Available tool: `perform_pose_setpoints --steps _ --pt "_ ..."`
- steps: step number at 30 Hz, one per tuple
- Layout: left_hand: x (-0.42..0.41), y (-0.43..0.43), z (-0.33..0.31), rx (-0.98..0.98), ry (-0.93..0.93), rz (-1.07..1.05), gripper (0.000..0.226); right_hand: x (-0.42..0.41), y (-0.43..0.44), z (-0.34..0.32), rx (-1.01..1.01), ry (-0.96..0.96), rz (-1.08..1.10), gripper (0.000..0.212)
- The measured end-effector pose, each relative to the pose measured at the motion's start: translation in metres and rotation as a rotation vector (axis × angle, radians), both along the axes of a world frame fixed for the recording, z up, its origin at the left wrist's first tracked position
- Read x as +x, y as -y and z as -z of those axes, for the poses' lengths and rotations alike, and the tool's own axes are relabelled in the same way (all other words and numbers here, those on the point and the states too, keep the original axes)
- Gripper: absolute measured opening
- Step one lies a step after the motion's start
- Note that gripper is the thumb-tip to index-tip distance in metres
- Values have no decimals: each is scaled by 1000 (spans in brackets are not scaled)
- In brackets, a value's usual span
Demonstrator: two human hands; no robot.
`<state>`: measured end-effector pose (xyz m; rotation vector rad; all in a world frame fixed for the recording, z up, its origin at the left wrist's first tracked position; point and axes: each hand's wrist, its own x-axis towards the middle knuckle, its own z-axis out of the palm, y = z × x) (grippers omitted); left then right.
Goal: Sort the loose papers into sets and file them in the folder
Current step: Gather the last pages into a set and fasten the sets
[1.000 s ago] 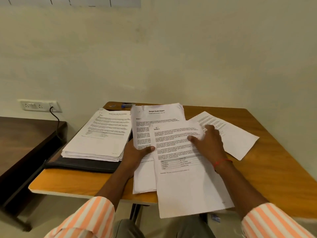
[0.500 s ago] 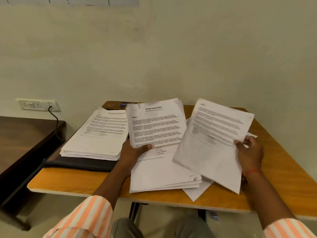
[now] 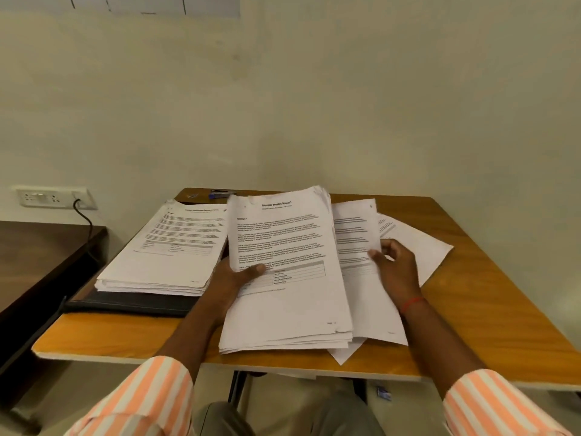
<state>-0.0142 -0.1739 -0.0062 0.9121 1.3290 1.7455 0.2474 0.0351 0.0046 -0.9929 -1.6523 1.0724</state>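
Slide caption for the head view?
Left hand grips the middle paper stack, right hand holds a loose sheet beside it; left stack rests on folder.

A plain cream wall [image 3: 314,105] fills most of the view, matt and slightly uneven in tone. At its top edge hangs a pale panel [image 3: 151,3] crossed by thin dark lines. Low on the left a white socket plate [image 3: 47,196] is set into the wall, and a black cable [image 3: 86,221] plugged into it drops toward a dark brown table [image 3: 41,247]. That table stands just beside the bench [image 3: 487,309], which has a warm orange-brown wooden top with a pale edge and dark legs [image 3: 235,388] beneath. The floor [image 3: 94,382] under both is pale and dull. The light is soft, even and rather dim
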Motion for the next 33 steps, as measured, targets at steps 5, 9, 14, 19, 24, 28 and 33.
perform_pose_setpoints --steps 5,9,14,19,24,28,33 --pt "4 -6 1 -56 -8 -24 47 -33 28 7 -138 -77 -83 13" --pt "4 -5 0 -99 -33 -12 53 -46 42 13 -132 -88 -119 13" --pt "8 -9 1 -118 -83 -47 43 -47 56 -5 -168 -121 -201 22" --pt "22 -12 -11 -73 -112 -123 38 -40 48 -21 -209 -76 -373 35" --pt "32 -12 -72 91 -219 -218 38 -34 41 -73 -35 -163 -357 34" --pt "37 -13 -115 179 -337 -332 44 -30 54 -118 33 -347 -347 28" --pt "46 -11 -114 257 -362 -465 53 -26 67 -108 18 -384 -344 35"
